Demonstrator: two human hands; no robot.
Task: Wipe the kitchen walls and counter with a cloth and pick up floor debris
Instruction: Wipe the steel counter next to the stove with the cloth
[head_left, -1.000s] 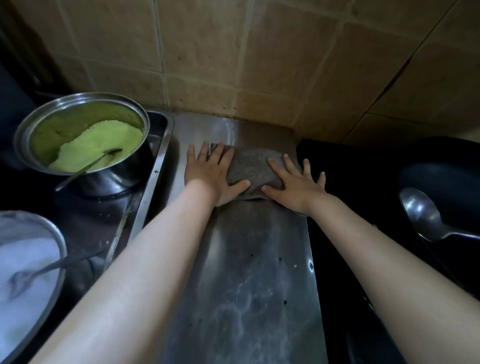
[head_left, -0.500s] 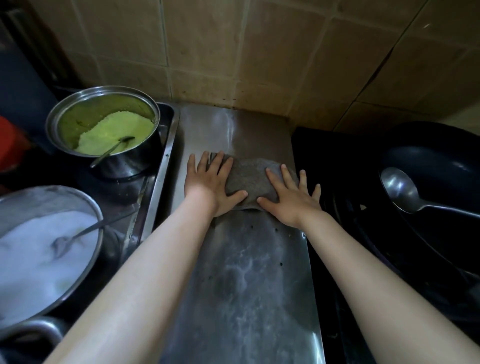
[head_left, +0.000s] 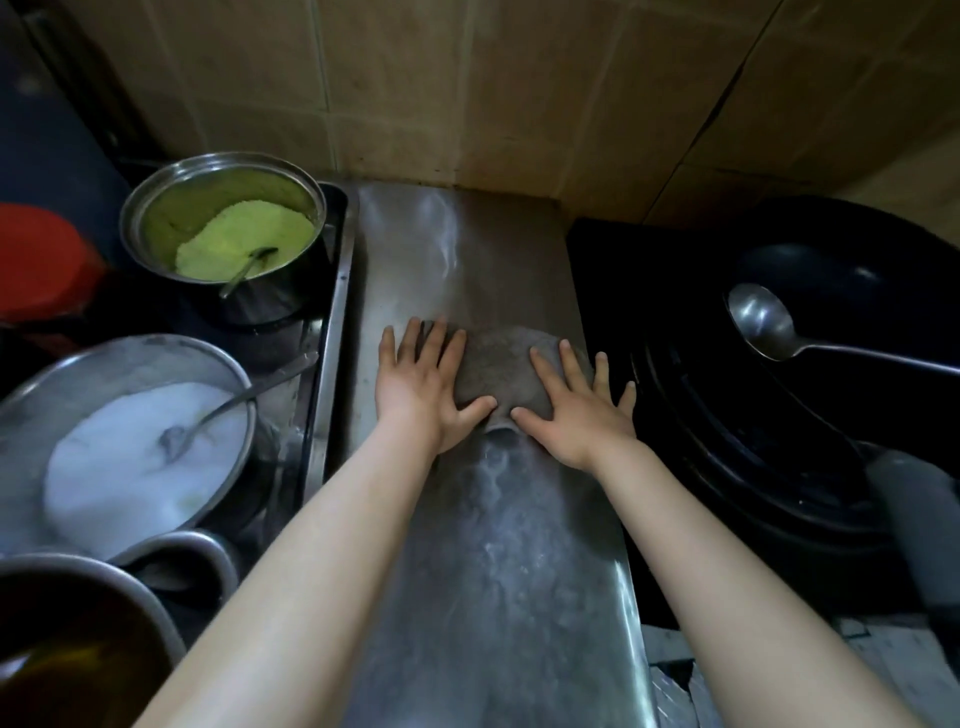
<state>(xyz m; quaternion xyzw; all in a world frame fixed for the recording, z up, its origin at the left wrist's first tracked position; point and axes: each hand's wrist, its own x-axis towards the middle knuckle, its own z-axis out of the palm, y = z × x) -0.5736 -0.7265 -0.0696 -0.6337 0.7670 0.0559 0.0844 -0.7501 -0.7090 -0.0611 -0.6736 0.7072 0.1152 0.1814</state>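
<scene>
**Head view: both our palms flat on the cloth, mid-counter**

Head camera looking down, and we sweep from the left. Far left there's a red lid (head_left: 39, 260) at the edge of the shot, mostly in shadow. Next to it stands a steel pot (head_left: 156, 208) holding yellow-green grainy stuff, with a spoon (head_left: 244, 270) dug into it. Nearer to us, a wide steel pan (head_left: 31, 395) is filled with white powder, a second spoon (head_left: 218, 415) lying in it with its handle resting over the rim. Bottom-left corner, a dark bowl (head_left: 78, 649), contents too dim to make out.

Now the action. On the steel counter (head_left: 493, 597), our left hand (head_left: 415, 384) lies palm down with fingers straight and spread, thumb and inner fingers pressing the left edge of the grey cloth (head_left: 493, 369). That cloth lies flat about halfway up the counter strip, between the two hands and well short of the tiled wall (head_left: 519, 93). Our right hand (head_left: 576, 410) mirrors it, flat and splayed, thumb and first fingers pressing the cloth's right side, little finger out by the counter's edge. Neither hand grips; both simply press. Cloudy whitish smears show on the metal below the cloth.

Over on the right, a black wok (head_left: 857, 249) on the dark stove, a steel ladle (head_left: 763, 322) resting in it, handle running off to the right.
</scene>
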